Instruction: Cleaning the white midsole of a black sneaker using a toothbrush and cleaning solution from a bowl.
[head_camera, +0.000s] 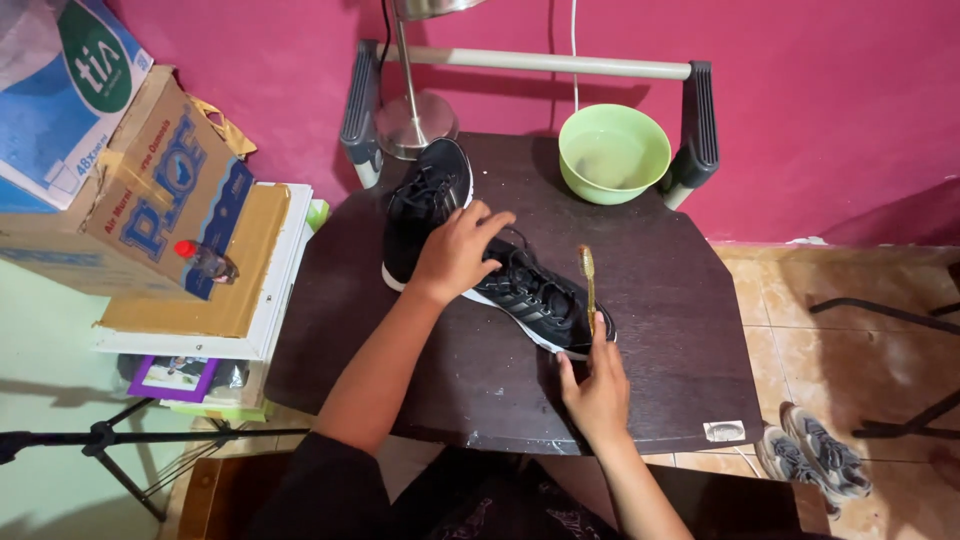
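Two black sneakers with white soles lie on a dark wooden table (680, 330). One shoe (425, 205) points away toward the wall, the other shoe (540, 300) lies toward the right front. My left hand (455, 250) rests on the heel end of the nearer shoe, fingers spread over it. My right hand (597, 385) holds a yellowish toothbrush (588, 285) upright, its bristle end up, just over the toe of that shoe.
A green bowl (613, 152) with liquid stands at the table's back right, a metal lamp base (415, 125) at the back left. Cardboard boxes (170, 190) with a small red-capped bottle (205, 262) are stacked left. Grey shoes (815, 455) lie on the tiled floor right.
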